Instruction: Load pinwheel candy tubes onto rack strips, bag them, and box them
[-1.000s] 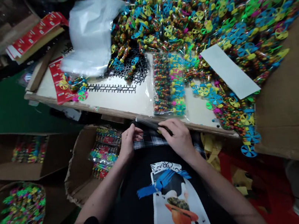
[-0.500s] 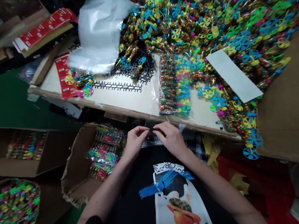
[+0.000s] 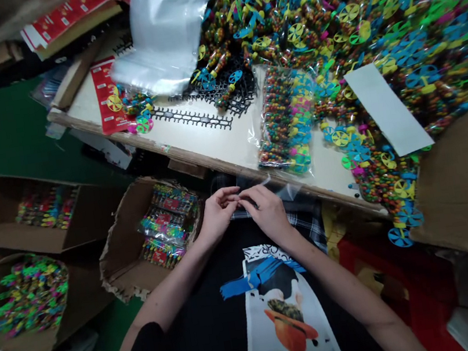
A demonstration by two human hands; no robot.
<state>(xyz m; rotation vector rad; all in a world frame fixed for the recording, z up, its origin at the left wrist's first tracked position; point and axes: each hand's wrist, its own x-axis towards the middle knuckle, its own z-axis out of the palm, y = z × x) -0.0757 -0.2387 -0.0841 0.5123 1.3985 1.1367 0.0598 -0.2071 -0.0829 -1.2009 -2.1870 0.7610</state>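
Note:
My left hand (image 3: pixel 219 216) and my right hand (image 3: pixel 267 211) meet over my lap, just in front of the table edge. Thumb and fingers of each are pinched together, and the fingertips of the two hands touch. Whatever they hold is too small or too hidden to name. A faint clear sheen, perhaps plastic film (image 3: pixel 289 190), shows beside the right hand's fingers. Nearest on the table lies a clear bag packed with candy-filled toys (image 3: pixel 283 121), bead-like sweets at one end and coloured fan tops at the other.
Loose fan-topped candy toys (image 3: pixel 325 21) heap across the back and right. Clear bags (image 3: pixel 168 27), black toothed plastic strips (image 3: pixel 192 117), a red card sheet (image 3: pixel 105 95) and a white strip (image 3: pixel 389 108) lie on the table (image 3: pixel 231 155). Cardboard boxes (image 3: pixel 117 257) holding packs stand at left.
My hands have drawn together, so the fingertips now touch where a small gap showed before. The view has shifted slightly, with the table things appearing farther right and higher.

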